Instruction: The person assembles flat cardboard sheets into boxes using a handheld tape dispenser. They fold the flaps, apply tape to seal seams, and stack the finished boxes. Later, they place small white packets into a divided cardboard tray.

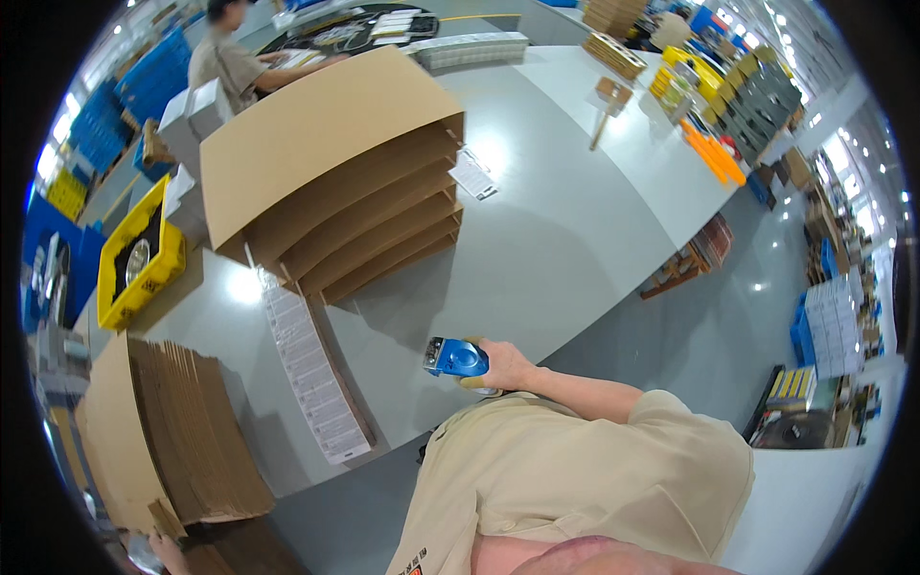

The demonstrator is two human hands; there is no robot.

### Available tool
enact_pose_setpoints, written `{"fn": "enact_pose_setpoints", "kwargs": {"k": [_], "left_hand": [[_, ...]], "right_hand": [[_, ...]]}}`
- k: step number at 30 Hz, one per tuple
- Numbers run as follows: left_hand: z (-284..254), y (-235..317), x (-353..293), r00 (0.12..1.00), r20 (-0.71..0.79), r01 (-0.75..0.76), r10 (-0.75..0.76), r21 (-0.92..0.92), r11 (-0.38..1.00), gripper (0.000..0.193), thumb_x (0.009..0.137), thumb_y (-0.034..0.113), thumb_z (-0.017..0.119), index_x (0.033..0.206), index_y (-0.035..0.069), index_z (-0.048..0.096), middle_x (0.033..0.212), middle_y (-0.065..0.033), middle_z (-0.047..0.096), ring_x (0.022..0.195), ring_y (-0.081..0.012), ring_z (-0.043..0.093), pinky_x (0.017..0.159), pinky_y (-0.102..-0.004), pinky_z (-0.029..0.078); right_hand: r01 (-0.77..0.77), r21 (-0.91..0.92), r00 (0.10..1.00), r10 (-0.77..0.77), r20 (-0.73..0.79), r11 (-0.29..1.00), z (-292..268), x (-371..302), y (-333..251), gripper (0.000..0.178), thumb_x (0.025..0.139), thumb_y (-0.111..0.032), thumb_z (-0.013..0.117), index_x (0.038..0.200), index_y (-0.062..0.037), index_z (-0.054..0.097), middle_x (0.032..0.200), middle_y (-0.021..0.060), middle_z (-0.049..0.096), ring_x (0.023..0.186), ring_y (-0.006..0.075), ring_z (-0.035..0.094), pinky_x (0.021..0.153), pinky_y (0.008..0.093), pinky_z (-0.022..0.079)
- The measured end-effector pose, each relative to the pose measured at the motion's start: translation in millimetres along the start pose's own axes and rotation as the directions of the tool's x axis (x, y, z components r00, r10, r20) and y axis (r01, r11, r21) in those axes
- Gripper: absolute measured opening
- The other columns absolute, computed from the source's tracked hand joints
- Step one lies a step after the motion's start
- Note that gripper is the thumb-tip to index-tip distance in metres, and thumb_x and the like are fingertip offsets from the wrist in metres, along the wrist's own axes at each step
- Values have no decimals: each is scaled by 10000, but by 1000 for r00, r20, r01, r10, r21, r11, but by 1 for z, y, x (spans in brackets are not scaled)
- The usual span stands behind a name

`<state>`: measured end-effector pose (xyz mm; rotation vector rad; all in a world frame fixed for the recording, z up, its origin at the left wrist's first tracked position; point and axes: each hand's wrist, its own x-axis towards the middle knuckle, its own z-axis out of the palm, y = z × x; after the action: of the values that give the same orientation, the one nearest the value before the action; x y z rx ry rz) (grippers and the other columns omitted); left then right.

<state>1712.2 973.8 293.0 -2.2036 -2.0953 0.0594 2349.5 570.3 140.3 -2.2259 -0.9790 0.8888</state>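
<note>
My right hand (506, 366) grips a blue tape dispenser (460, 359) with a metal front, held over the near edge of the grey table (537, 259). Yellow covers show on some of its fingers. My left hand is out of the picture. To the left of the dispenser lies a long stack of white printed sheets (311, 369). Beyond it stands a large brown cardboard structure (326, 134), its layered open side turned toward me. A small printed sheet (473, 174) lies against its right side.
A yellow bin (177, 251) and flattened cardboard (196, 431) are at left. Another hand (171, 554), apparently a co-worker's, is by the cardboard. A person (225, 57) works at far left. Orange strips (712, 153) and a wooden-headed tool (610, 94) lie at far right.
</note>
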Motion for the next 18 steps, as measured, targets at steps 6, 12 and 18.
{"fn": "enact_pose_setpoints", "kwargs": {"k": [6, 12, 18], "left_hand": [[-39, 59, -4, 990, -124, -74, 68, -44, 996, 337, 938, 111, 596, 1257, 5, 623, 1178, -247, 571, 1120, -409, 532, 977, -461, 428], [-146, 141, -66, 941, -300, -197, 157, -108, 974, 284, 941, 145, 624, 1199, 41, 680, 1065, -235, 595, 1013, -408, 566, 901, -468, 455], [-252, 243, -166, 901, -290, -369, 322, -124, 921, 237, 944, 178, 652, 1141, 77, 737, 952, -222, 620, 906, -406, 599, 825, -475, 482]], "right_hand": [[-100, 56, 995, 100, -8, 993, 2, -8, -1, 812, 694, -497, 800, 1334, -52, 569, 1127, 223, 695, 1041, 372, 672, 922, 428, 529], [-36, 159, 988, 59, -143, 987, 5, -9, 9, 795, 680, -508, 819, 1288, -47, 594, 1108, 230, 695, 1018, 379, 676, 900, 434, 534], [127, 385, 878, 77, -472, 914, -20, 15, 0, 801, 712, -408, 876, 1299, 39, 564, 1095, 203, 699, 976, 287, 697, 872, 383, 546]]}}
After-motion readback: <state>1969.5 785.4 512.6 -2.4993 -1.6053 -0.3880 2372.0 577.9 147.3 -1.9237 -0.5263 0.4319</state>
